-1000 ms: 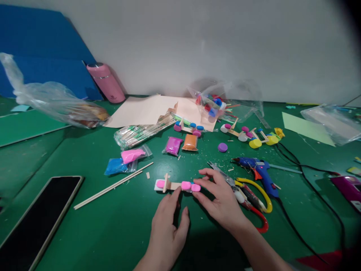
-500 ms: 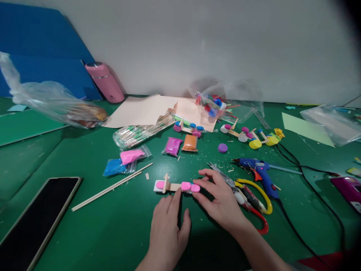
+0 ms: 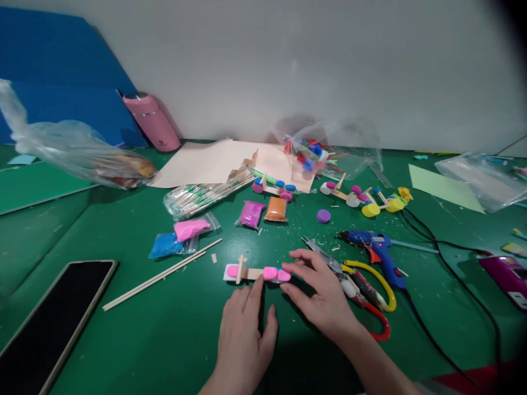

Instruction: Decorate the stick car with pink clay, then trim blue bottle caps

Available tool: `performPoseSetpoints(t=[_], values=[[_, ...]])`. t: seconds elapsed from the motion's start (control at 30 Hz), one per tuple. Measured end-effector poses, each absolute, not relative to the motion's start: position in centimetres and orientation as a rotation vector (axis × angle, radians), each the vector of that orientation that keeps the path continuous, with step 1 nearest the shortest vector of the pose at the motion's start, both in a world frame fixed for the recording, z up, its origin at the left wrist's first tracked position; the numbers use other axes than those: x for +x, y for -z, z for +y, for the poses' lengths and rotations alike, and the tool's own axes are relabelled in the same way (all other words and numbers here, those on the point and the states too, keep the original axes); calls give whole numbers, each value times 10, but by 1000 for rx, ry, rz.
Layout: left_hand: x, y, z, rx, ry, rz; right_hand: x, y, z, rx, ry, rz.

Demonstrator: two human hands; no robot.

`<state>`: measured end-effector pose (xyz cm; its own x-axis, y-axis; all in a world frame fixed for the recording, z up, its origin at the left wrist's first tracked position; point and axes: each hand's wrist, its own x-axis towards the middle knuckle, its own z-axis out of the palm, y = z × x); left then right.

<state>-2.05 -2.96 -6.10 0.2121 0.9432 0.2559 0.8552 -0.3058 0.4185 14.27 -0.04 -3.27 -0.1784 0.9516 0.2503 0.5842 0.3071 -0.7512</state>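
Note:
A small toy car [image 3: 254,273] made of a flat wooden stick, with bright pink pieces on its wheels and a short upright stick, lies on the green table. My left hand [image 3: 247,334] rests palm down below it, fingers stretched out, the index fingertip touching the stick beside the middle pink piece. At the car's right end is my right hand [image 3: 319,296], its thumb and index finger apart on either side of the end pink piece. The index tip is at that piece; thumb contact is unclear. Pliers or cutters with red and yellow handles [image 3: 387,280] lie beside the right hand.
A blue glue gun [image 3: 382,252] with its cord lies at the right. Behind are similar toy cars [image 3: 274,188], a purple cap [image 3: 323,216] and clay packets [image 3: 252,214]. Wooden sticks [image 3: 160,274] and a phone [image 3: 57,323] are leftward; a pink bottle [image 3: 154,123] stands at the wall.
My right thumb has eased slightly away from the end pink piece. My left hand and the car stay in nearly the same place; the whole view has shifted a little.

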Motion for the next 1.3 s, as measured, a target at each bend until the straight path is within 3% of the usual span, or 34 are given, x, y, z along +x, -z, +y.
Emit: performPoseSetpoints(t=[1.3], values=[[-20, 59, -29, 2305, -697, 1725, 128, 28, 11, -1428, -819, -1655]])
